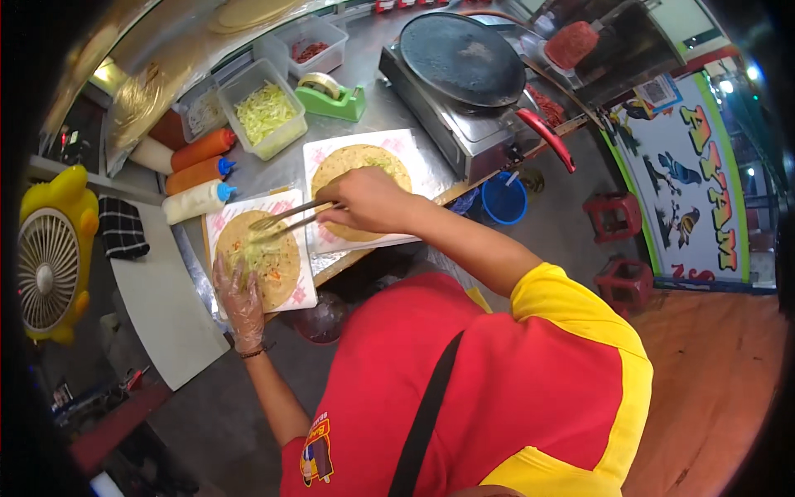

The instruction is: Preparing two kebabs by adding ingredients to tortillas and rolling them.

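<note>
My right hand, bare, is closed around metal tongs. The tongs' tips are over shredded greens on the left tortilla, which also carries small orange-red bits. My left hand, in a clear plastic glove, rests with fingers spread at that tortilla's lower left edge, on the printed paper. A second tortilla lies on another paper sheet to the right, partly hidden under my right hand, with some greens showing near its top.
Beyond the tortillas stand a tub of shredded greens, a tub of red strips and a green tape dispenser. Sauce bottles lie at left. A round black griddle with a red handle sits on a stove at right.
</note>
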Tool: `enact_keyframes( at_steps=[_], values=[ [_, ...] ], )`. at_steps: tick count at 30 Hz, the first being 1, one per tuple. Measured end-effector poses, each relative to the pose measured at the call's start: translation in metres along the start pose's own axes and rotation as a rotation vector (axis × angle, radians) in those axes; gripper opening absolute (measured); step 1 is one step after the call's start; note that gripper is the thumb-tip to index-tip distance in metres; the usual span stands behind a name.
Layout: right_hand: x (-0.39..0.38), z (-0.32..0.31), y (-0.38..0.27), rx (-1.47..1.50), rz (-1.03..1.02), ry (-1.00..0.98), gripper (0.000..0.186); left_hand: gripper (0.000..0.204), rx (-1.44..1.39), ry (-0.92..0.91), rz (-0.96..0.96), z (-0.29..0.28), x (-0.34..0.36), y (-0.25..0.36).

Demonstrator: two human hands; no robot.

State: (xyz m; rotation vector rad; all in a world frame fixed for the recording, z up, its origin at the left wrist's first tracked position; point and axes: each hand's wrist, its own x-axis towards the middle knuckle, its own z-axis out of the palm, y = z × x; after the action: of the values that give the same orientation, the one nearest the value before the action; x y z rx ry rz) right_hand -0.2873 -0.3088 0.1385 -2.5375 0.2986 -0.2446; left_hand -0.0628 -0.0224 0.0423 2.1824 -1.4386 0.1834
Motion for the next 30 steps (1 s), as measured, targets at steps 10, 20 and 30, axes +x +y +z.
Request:
enact_keyframes(
  at_steps=[10, 20, 30],
  values=[
    [-0.006, 0.006, -0.003, -0.003, 0.081, 0.021, 0.032, 0.034, -0.103, 0.154, -0.321, -0.006, -0.005, 0.006],
    [0.017, 0.019, -0.011, -0.019, -0.007, 0.03, 0.032, 0.044, -0.038, 0.052, -0.232, -0.008, -0.019, -0.011],
    [0.018, 0.004, 0.0, -0.115, 0.029, -0.06, 0.031, 0.048, 0.137, -0.117, -0.011, 0.001, 0.013, 0.019]
  ],
)
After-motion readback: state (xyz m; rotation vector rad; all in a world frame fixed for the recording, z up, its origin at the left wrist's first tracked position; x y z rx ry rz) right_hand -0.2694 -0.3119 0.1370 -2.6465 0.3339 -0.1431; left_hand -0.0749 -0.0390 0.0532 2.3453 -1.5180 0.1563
